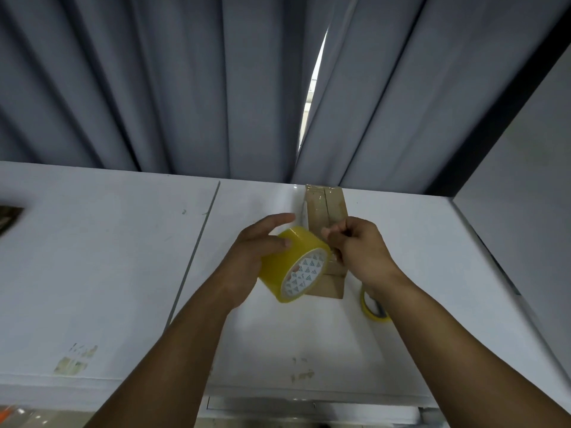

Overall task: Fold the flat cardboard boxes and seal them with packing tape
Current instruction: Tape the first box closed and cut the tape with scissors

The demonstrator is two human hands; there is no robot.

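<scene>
Left hand (pixel 253 251) grips the wide yellow packing-tape roll (pixel 293 264). Right hand (pixel 358 245) is curled, pinching what looks like the free tape end (pixel 333 257) — both over the narrow brown cardboard box (pixel 324 205), mid-table. Keep the strip taut, centred on the seam, then press down. Scuffed white table (pixel 108 257) — grey pleated curtain (pixel 154 88) behind.

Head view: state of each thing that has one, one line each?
packing tape roll: held above the table
left hand: grips the roll
right hand: pinches at the roll's edge
cardboard box: folded, top seam taped, on table
second tape roll: on table, partly hidden by right wrist
curtain: drawn, narrow gap
</scene>
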